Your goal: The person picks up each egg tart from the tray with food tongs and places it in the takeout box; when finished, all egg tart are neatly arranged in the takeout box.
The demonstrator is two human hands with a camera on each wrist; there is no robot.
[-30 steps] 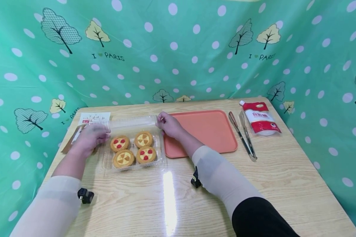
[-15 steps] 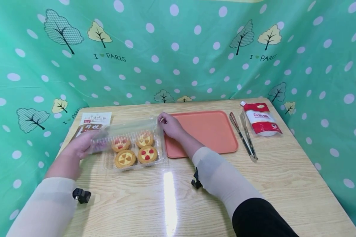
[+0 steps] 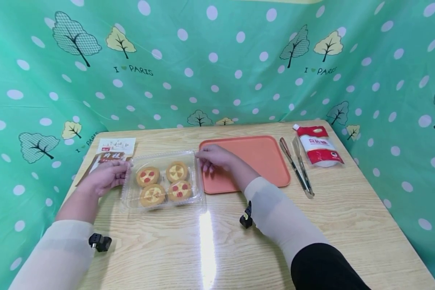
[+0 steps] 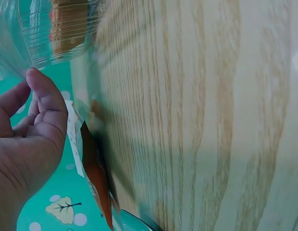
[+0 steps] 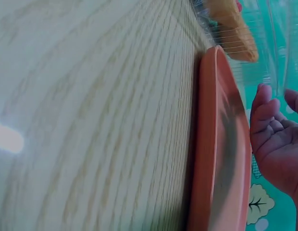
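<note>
A clear plastic clamshell box [image 3: 164, 160] lies on the left part of the table, its lid down over several round tarts. Some tarts [image 3: 147, 176] carry red pieces; others [image 3: 176, 171] show a pale wedge pattern. My left hand [image 3: 106, 176] pinches the box's left rim between thumb and fingertips, as the left wrist view also shows. At the right rim, near the back corner, is my right hand [image 3: 216, 156]. In the right wrist view the thumb and fingers of this hand [image 5: 279, 139] stand on either side of the plastic edge.
A pink-orange tray [image 3: 253, 157] lies right of the box, partly under my right forearm. Metal tongs [image 3: 299, 167] and a red-and-white pouch [image 3: 319, 145] lie farther right. A brown-and-white packet [image 3: 112, 151] sits behind my left hand. Polka-dot cloth [image 3: 217, 80] hangs behind the table.
The box's lid has come down over the tarts. My left hand swung left with the lid, then came to the left rim. My right hand has moved slightly toward me and right.
</note>
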